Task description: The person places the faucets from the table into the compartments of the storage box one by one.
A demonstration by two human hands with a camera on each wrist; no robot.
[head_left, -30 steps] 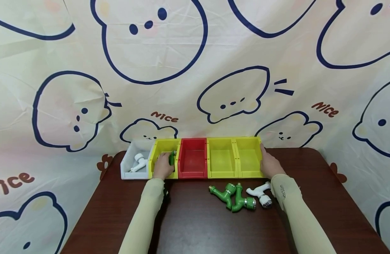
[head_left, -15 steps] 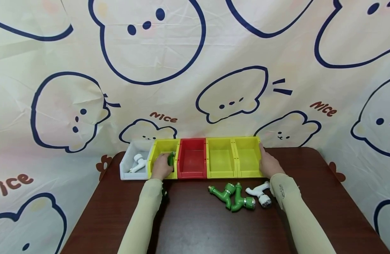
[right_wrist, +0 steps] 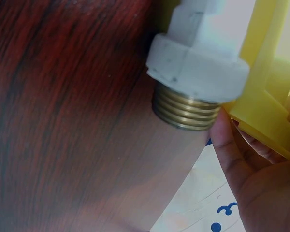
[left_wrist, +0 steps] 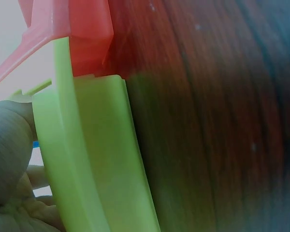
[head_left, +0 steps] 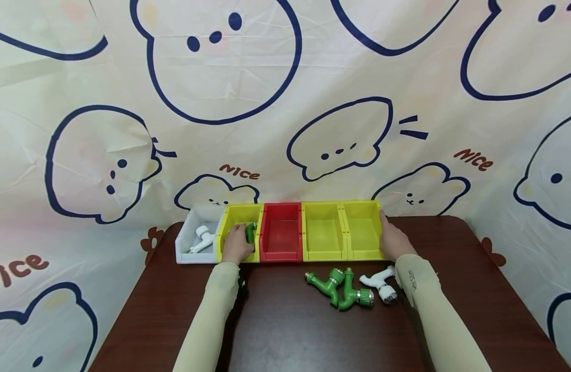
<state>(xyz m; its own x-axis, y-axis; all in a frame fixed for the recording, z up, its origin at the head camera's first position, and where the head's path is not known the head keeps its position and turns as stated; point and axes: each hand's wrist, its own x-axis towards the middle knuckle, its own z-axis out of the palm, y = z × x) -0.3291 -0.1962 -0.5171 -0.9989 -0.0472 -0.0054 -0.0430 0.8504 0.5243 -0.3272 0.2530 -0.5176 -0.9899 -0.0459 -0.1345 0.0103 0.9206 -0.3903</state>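
Holding a green tap (head_left: 250,233) in the leftmost yellow bin (head_left: 242,213), the left hand (head_left: 237,245) seems mid-placement; next calls for letting go. The right hand (head_left: 396,242), fingers extended, touches the rightmost bin (head_left: 365,230).

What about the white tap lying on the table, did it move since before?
No. In the head view, the white tap lies in the same spot, judged against the table's back edge.

The right hand (right_wrist: 266,195) touches a yellow bin (right_wrist: 260,108); a white tap (right_wrist: 198,67) (its thread (right_wrist: 186,110) is brass-coloured) appears large before the wooden table (right_wrist: 77,121).
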